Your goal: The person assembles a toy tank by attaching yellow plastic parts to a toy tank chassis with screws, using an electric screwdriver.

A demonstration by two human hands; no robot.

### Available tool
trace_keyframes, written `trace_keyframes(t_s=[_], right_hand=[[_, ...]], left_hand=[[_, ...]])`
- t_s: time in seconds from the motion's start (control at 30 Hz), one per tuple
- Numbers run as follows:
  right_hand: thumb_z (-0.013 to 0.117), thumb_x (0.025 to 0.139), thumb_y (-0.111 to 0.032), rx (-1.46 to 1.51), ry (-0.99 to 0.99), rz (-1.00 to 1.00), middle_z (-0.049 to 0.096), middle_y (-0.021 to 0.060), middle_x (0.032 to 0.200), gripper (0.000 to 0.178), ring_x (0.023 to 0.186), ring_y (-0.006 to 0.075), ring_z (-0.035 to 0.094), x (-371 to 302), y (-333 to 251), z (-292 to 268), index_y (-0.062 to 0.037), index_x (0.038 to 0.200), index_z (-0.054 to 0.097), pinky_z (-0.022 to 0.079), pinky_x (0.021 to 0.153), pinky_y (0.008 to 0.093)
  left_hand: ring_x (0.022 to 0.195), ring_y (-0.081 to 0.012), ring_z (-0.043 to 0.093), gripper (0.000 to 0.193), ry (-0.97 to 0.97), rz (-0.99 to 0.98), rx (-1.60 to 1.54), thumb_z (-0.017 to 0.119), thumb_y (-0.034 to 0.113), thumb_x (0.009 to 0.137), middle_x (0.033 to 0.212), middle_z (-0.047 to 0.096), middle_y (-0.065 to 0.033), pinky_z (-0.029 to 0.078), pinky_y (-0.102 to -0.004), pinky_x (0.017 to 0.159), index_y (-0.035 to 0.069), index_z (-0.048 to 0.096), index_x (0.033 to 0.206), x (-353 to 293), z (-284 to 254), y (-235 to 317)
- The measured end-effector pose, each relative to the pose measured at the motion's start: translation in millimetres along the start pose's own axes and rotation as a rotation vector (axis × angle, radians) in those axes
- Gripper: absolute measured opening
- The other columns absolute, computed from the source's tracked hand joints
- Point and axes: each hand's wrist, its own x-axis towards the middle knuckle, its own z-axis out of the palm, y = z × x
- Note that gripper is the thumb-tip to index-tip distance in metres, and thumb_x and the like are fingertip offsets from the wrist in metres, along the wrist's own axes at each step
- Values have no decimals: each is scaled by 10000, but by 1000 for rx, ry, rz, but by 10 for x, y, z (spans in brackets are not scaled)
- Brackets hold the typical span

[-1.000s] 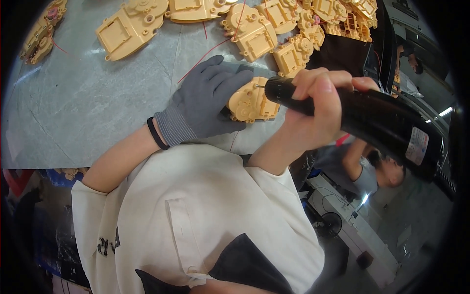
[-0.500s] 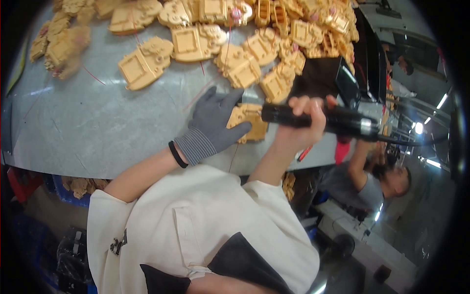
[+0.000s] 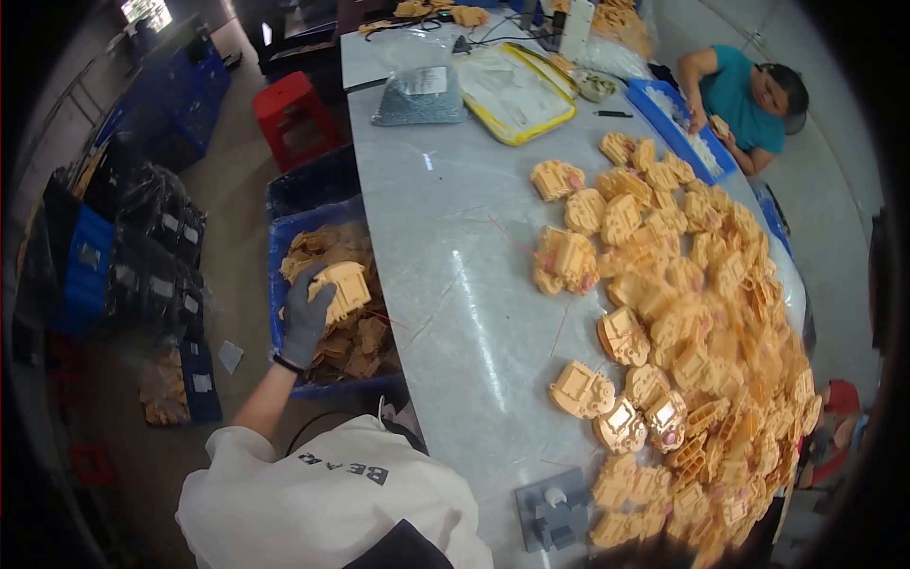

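Observation:
My left hand [image 3: 305, 327], in a grey knit glove, is closed around a yellow-orange plastic housing [image 3: 343, 286] with a square recess. It holds the housing over a blue bin [image 3: 301, 220] beside the table, in which many similar plastic housings [image 3: 365, 349] are heaped. Part of the housing is hidden behind my fingers. My right hand is out of the picture. A dark grey fixture [image 3: 550, 510] with a pale knob sits on the near part of the table.
A large pile of housings [image 3: 697, 351] covers the right side of the grey table [image 3: 436, 266]. At the far end lie a bag of small pieces [image 3: 422, 95] and a yellow-edged tray [image 3: 521, 95]. Across the table, a person [image 3: 749, 104] works at a blue tray [image 3: 678, 128]. A red stool [image 3: 289, 114] stands left.
My view has swung left. My left hand has gone from a housing on the table to holding one over the bin. My right hand, which held a black power screwdriver, has left view.

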Motion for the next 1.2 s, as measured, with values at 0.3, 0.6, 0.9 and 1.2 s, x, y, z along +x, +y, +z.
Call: trace_keyframes(t_s=[0.3, 0.6, 0.9, 1.2], right_hand=[[528, 761, -17, 34, 68, 38, 448, 53, 607, 348, 521, 154, 436, -346, -28, 527, -45, 1097, 440, 381, 544, 286], [555, 704, -149, -152, -55, -15, 419, 38, 541, 190, 505, 159, 435, -121, -7, -94, -101, 576, 423, 368, 511, 271], [578, 685, -148, -255, -3, -5, 421, 33, 511, 138, 444, 157, 428, -54, 181, -213, -81, 620, 477, 363, 492, 275], [573, 758, -141, -25, 60, 165, 442, 8, 582, 83, 546, 110, 449, 111, 164, -532, -82, 804, 538, 420, 620, 288]], left_hand=[[1257, -352, 315, 660, -474, 830, 61, 650, 409, 749, 1317, 385, -184, 186, -517, 1050, 103, 424, 1288, -464, 1355, 1805], [1235, -385, 309, 586, -868, 986, 583, 440, 500, 851, 1341, 337, -222, 187, -540, 1034, 142, 411, 1315, -1028, 2547, 1085], [1136, -352, 407, 555, -1020, 1166, 344, 626, 408, 711, 1228, 402, -171, 318, -478, 962, 187, 481, 1198, -1140, 2625, 1287], [1058, -290, 471, 513, -1094, 540, -506, 767, 203, 649, 1119, 451, -122, 421, -354, 879, 106, 508, 1081, -1247, 2228, 1811]])
